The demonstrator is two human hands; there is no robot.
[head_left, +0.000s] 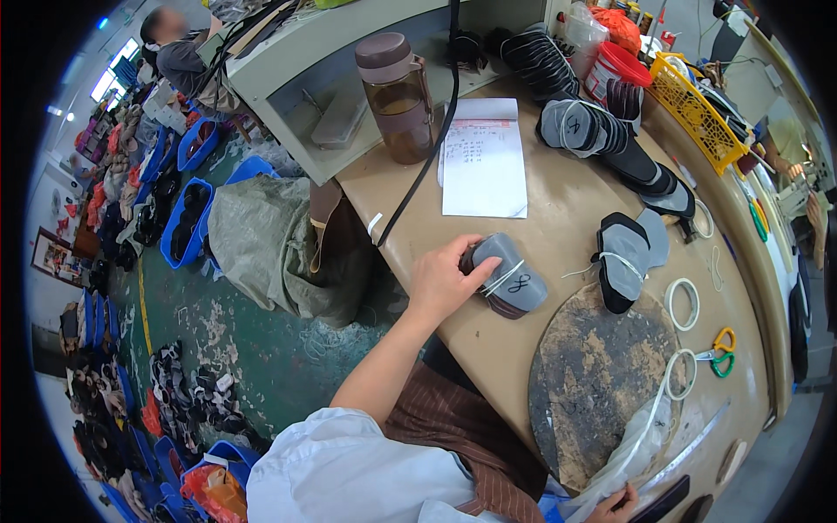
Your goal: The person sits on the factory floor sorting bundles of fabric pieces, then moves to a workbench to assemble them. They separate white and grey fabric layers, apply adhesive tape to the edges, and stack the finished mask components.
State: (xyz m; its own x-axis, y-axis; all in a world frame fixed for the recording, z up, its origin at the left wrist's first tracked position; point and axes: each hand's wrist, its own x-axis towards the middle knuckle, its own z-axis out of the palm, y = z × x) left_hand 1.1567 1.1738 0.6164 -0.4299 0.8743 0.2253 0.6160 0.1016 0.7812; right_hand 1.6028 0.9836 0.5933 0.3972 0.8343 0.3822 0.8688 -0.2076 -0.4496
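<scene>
My left hand (446,277) is closed round a tied bundle of grey, sole-shaped pieces (516,277). White string wraps the bundle, a dark mark is written on its top piece, and dark layers show at its side. The thumb lies over the top near the string. At the bottom edge my right hand (613,506) shows only in part, its fingers curled together beside a clear plastic bag (629,449); what they hold, if anything, is hidden. Another bundle of grey and black pieces (622,266), tied with white string, lies at the far edge of a round worn board (575,383).
White paper sheets (484,166) and a brown-lidded bottle (397,105) stand near a shelf. Scissors (722,352), white tape rings (681,305), stacked black soles (602,131), a red bucket (617,70) and a yellow basket (697,113) occupy the right side. A green sack (270,244) stands left.
</scene>
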